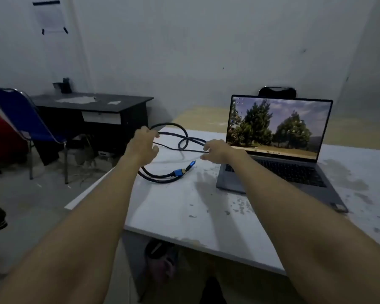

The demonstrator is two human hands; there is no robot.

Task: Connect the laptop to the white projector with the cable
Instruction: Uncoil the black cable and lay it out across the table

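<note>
A grey laptop [279, 154] stands open on the white table [184, 207], its screen showing trees. To its left lies a dark looped cable [182, 139] with two blue-cased plugs [180, 172] lying close together near the table's left edge. My left hand [143, 145] is over the loops' left side, fingers curled around a raised loop. My right hand [217, 150] pinches a thin strand of the cable beside the laptop's left edge. No white projector is in view.
A black desk [92, 104] with a white drawer stands at the back left, with a blue chair [24, 119] in front of it. A black chair back [276, 92] shows behind the laptop. Something red [0, 137] sits at the far left.
</note>
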